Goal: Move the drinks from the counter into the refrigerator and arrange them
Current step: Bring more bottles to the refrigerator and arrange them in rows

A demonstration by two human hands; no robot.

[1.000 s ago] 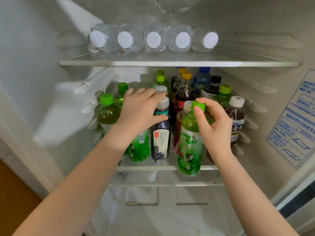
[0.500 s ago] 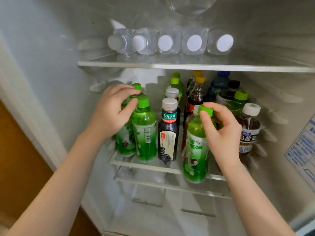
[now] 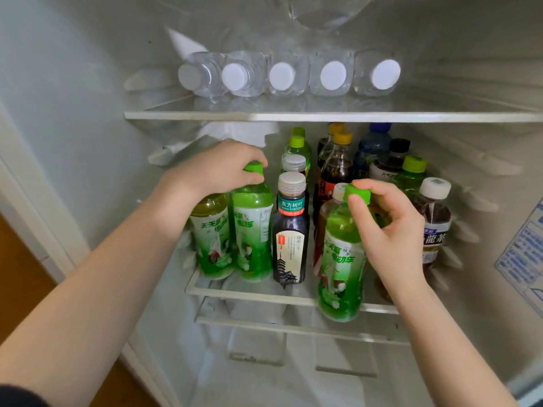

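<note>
Under the fingers of the right hand: one green tea bottle, upright, hanging by its green cap, which thumb and curled fingers are pinching. Its base is showing lower than the front lip of the middle shelf, so it is judged to be hovering just outside that lip, not yet standing.

Handling: it is looking full to the shoulder, so it is likely weighing enough to swing from a cap pinch. The thin plastic wall is probably yielding under a squeeze, and the glossy label may be slipping. The cap or the neck is offering the firmest hold.

Left of those fingers: the left hand is gripping the cap of a second green bottle standing on the shelf. That bottle is touching a yellow-green bottle on its far side and sitting just beside a dark pagoda-label bottle.

Behind the right fingers: a white-capped amber bottle, cola bottles and a brown tea bottle are packing closely.

Open room: a narrow gap is showing at the shelf front, between the dark pagoda-label bottle and the white-capped amber bottle.

Edges needing watching: the shelf lip below, and the upper shelf overhead, which is carrying water bottles lying on their sides and leaving modest clearance above the caps.
</note>
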